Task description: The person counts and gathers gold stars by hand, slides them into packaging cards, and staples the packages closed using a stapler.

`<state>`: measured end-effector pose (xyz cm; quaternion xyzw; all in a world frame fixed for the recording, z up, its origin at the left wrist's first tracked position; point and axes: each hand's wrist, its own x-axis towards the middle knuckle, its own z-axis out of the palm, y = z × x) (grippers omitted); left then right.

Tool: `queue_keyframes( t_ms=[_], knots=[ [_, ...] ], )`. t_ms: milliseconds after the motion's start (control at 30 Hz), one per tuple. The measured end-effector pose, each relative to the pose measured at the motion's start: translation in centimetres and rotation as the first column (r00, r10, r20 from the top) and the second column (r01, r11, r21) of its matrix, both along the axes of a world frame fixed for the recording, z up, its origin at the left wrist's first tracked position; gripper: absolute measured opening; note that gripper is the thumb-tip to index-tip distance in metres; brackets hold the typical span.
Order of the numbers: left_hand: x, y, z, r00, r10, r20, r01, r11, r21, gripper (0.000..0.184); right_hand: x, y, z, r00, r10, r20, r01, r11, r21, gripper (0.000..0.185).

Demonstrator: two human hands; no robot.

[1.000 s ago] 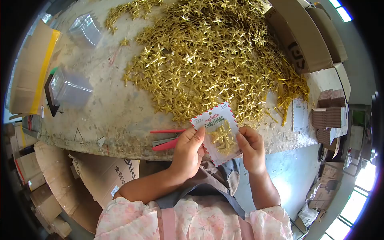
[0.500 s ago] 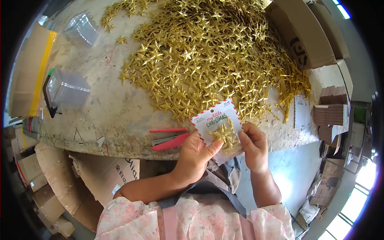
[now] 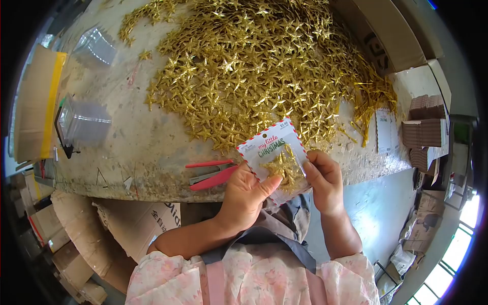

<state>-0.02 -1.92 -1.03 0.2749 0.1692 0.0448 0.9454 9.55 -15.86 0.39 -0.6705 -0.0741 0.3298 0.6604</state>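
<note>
Between my two hands, just over the table's front edge, is a white card (image 3: 252, 152) with a red striped border and the words "my little Christmas". Gold glitter stars (image 3: 282, 170) lie against its front. My left hand (image 3: 248, 192) grips the card's left side, its thumb pressed on the stars. At the right edge my right hand (image 3: 324, 179) pinches the card between thumb and curled fingers. A large pile of gold stars (image 3: 239, 76) spreads on the table beyond the card. Pliers with pink handles (image 3: 213, 180) lie left of my left hand.
Clear plastic boxes (image 3: 89, 119) stand on the worn table (image 3: 127, 147) at the left. A large cardboard box (image 3: 389, 30) stands at the back right, with stacked brown card pieces (image 3: 423, 133) nearer. Another white card (image 3: 386, 129) lies at the right, beside gold ties (image 3: 373, 101).
Both hands keep hold of the card, which tilts slightly differently. The whole view has shifted a little; the things on the table look unmoved.
</note>
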Motion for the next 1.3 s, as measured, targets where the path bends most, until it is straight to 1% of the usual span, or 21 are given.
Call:
queue_keyframes(
  t_ms=[233, 333, 500, 800, 1300],
  knots=[
    [0.11, 0.12, 0.37, 1.000, -0.016, -0.006, 0.016, 1.000, -0.017, 0.030, -0.06, 0.03, 0.20, 1.000, 0.000, 0.002, 0.000, 1.000, 0.017, 0.012],
    [0.08, 0.23, 0.15, 0.999, -0.036, -0.014, 0.035, 0.997, -0.067, 0.029, -0.04, -0.14, 0.27, 1.000, 0.000, 0.008, -0.001, 1.000, 0.024, 0.012],
    [0.14, 0.12, 0.34, 0.999, -0.026, -0.019, 0.024, 0.998, -0.054, 0.029, -0.14, -0.27, 0.26, 1.000, 0.006, 0.022, -0.006, 1.000, 0.007, 0.012],
    [0.50, 0.11, 0.29, 1.000, -0.008, 0.030, 0.009, 0.999, -0.040, 0.029, -0.13, -0.06, 0.34, 0.999, -0.041, 0.016, 0.040, 0.998, 0.049, 0.011],
    [0.50, 0.07, 0.21, 1.000, -0.001, 0.007, 0.002, 0.999, -0.043, 0.029, 0.06, -0.58, -0.11, 1.000, -0.003, -0.008, 0.004, 0.998, 0.064, 0.013]
  ],
)
